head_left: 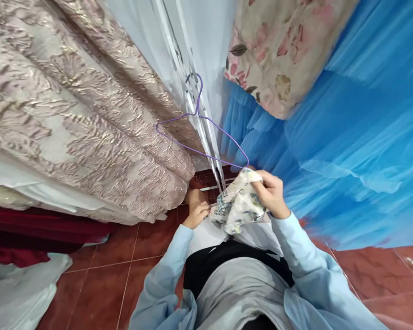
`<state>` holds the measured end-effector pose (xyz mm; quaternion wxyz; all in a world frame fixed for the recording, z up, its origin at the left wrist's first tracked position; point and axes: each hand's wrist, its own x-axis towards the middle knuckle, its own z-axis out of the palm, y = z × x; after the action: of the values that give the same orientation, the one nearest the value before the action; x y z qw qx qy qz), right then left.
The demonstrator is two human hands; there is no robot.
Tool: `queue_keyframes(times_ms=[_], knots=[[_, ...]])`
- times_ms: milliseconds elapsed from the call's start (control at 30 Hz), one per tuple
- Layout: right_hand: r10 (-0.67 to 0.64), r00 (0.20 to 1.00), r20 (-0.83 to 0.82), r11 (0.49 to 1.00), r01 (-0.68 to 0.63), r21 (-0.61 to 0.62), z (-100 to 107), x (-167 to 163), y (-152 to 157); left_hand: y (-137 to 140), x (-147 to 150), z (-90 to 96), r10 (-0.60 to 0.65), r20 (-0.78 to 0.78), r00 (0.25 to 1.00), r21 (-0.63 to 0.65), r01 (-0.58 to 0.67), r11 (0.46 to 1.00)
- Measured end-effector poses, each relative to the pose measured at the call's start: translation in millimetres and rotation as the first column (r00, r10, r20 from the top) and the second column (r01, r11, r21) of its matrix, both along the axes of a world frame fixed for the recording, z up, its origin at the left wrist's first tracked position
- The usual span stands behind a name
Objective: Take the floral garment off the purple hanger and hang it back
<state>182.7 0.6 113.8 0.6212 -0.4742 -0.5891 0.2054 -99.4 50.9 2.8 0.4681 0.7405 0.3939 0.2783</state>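
A white cloth garment (241, 208) with a grey, green and yellow pattern lies bunched over my lap. My right hand (272, 191) is closed on its upper right edge, close to the lower corner of a purple wire hanger (223, 132). The hanger's hook is up by a white metal rail, and no garment hangs on its bar. At the cloth's left edge, my left hand (197, 215) has its fingers curled onto the fabric; their tips are partly hidden.
Beige embossed fabric (99, 119) hangs on the left. Blue tulle (358, 151) and a floral cloth (278, 59) hang on the right. The metal rails (206, 133) run down between them. Dark red cloth (37, 229) and white cloth (27, 293) are at lower left, above red floor tiles (106, 279).
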Motion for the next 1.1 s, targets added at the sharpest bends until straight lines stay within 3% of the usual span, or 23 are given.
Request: queue_keyframes(times_ms=[100, 200, 333, 467, 567, 733, 867, 967, 1033, 1100], knots=[[-0.124, 0.992, 0.027, 0.991, 0.122, 0.053, 6.2, 16.8, 28.5, 8.2, -18.5, 14.3, -0.092, 0.017, 0.996, -0.047, 0.093, 0.995], [-0.145, 0.989, 0.017, 0.984, 0.142, 0.106, 14.5, 25.4, 60.8, 14.9, -39.9, 38.1, -0.026, 0.013, 1.000, -0.015, 0.026, 1.000], [-0.073, 0.996, -0.053, 0.994, 0.076, 0.073, 32.8, 20.7, 105.7, 31.5, -67.9, 78.7, 0.104, -0.129, 0.986, 0.118, -0.089, 0.989], [0.071, 0.996, -0.056, 0.996, -0.067, 0.055, 53.2, 3.1, 141.5, 57.6, -92.7, 111.3, 0.193, -0.291, 0.937, 0.305, -0.101, 0.947], [0.177, 0.982, -0.070, 0.984, -0.177, 0.012, 61.8, -7.8, 153.6, 82.0, -109.8, 120.9, 0.249, -0.435, 0.865, 0.417, -0.052, 0.907], [0.272, 0.955, -0.119, 0.944, -0.289, -0.160, 65.9, -3.5, 152.7, 130.6, -128.8, 122.4, 0.237, -0.588, 0.773, 0.425, 0.047, 0.904], [0.280, 0.954, -0.112, 0.924, -0.299, -0.240, 72.0, 9.7, 154.3, 176.8, -135.4, 139.1, 0.342, -0.566, 0.750, 0.495, -0.023, 0.868], [0.261, 0.962, -0.076, 0.931, -0.271, -0.244, 77.2, 18.0, 156.1, 206.7, -132.3, 166.7, 0.475, -0.464, 0.748, 0.623, -0.106, 0.775], [0.244, 0.967, -0.071, 0.938, -0.253, -0.238, 79.4, 23.8, 155.8, 218.2, -121.5, 188.3, 0.525, -0.332, 0.784, 0.698, -0.170, 0.696], [0.240, 0.967, -0.086, 0.932, -0.255, -0.256, 80.3, 30.6, 155.4, 220.9, -102.7, 208.2, 0.489, -0.177, 0.854, 0.712, -0.232, 0.662]])
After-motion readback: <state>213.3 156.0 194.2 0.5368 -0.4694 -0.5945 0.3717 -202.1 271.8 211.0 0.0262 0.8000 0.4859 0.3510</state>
